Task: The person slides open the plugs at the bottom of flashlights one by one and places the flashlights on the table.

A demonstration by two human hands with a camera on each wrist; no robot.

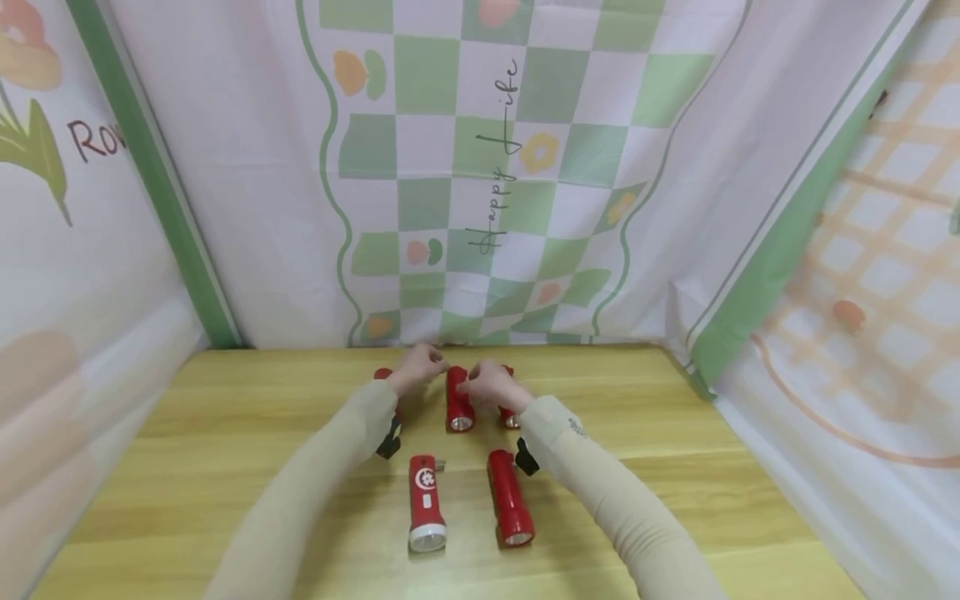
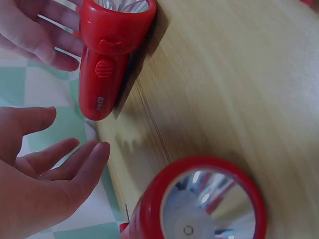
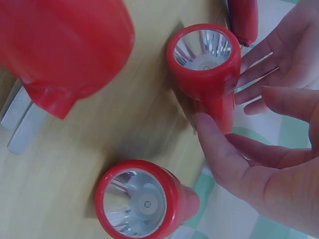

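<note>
"At far edge, mid torch (image 1: 459, 402): hands?"

"L hand (image 1: 418, 368) and R hand (image 1: 495, 386) flank it, apart, fingers loose; can't tell re contact."

"Others?"

"L torch (image 2: 204, 204), R torch (image 1: 510, 417) beside, partly hid in head view. Nearer: white-rim torch (image 1: 426, 496), plain torch (image 1: 510, 500). All on table (image 1: 705, 467), cloth (image 1: 427, 75) behind."

Five red flashlights (image 1: 459, 398) on a wood-grain table (image 1: 225, 433).
The left hand (image 1: 418, 367) is between the left and middle back flashlights, the right hand (image 1: 493, 385) at the middle one's right side; nearer lie a white-rimmed flashlight (image 1: 424, 496) and an all-red flashlight (image 1: 510, 500). Behind hangs "Happy Life" cloth (image 1: 510, 150).
</note>
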